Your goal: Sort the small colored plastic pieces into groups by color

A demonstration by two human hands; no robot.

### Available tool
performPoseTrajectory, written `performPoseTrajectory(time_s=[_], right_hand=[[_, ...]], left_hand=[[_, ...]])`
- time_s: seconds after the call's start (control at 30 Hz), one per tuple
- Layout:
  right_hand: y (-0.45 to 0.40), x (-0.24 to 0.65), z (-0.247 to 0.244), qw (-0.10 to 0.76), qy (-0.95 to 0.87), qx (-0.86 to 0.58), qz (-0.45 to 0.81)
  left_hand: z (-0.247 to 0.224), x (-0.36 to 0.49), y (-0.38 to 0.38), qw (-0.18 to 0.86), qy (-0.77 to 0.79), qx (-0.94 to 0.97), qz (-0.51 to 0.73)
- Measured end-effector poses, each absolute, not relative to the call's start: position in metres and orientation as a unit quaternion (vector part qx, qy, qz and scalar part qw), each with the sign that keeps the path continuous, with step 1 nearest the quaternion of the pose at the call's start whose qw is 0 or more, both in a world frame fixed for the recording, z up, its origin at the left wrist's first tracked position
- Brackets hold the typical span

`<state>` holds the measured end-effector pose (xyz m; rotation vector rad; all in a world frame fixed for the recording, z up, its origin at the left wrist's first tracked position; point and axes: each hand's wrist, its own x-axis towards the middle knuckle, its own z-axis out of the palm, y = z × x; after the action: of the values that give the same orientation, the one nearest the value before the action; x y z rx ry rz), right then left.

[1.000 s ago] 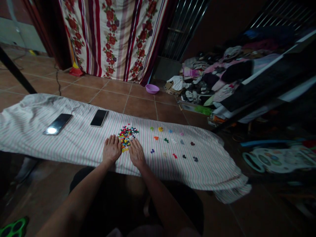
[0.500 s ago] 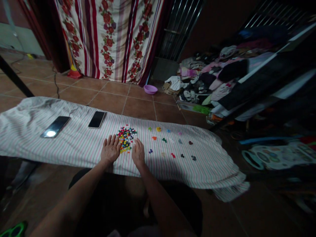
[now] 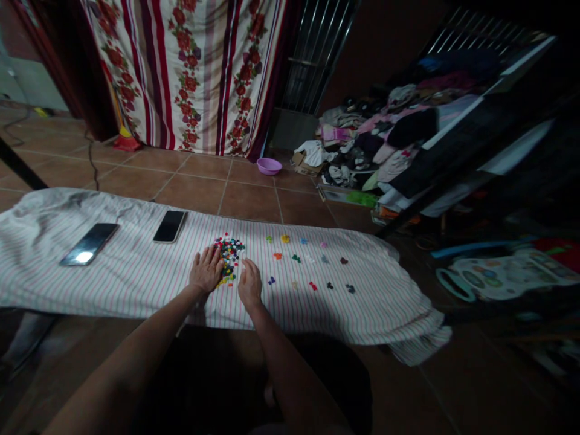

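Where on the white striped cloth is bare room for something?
Bare white striped cloth shows between the left hand and the nearer black rectangular phone, and from the dark-grey piece cluster to the right end. Crowded: the multicoloured heap of small pieces, which the left hand overlaps and the right hand borders, and the coloured clusters further right.

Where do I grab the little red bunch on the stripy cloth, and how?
Probably pinch the red bunch by its near and far edges, coming down from above with the right hand, which is nearer. It lies low on the striped cloth, with a tan bunch to its left and a black bunch to its right. Whether it is one piece, I can't tell.
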<state>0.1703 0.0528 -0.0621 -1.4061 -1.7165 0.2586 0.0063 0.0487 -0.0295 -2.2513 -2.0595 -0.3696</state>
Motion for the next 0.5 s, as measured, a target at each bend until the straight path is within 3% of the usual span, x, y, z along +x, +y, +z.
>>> performPoseTrajectory(time_s=[0.27,0.5], right_hand=[[0.054,0.171,-0.059,0.424,-0.684,-0.58,0.125],[0.059,0.172,-0.042,0.375,-0.681,-0.614,0.136]], left_hand=[[-0.03,0.003,0.051,-0.012,-0.635,-0.766,-0.104],[-0.036,-0.002,0.03,0.034,-0.643,-0.742,-0.184]])
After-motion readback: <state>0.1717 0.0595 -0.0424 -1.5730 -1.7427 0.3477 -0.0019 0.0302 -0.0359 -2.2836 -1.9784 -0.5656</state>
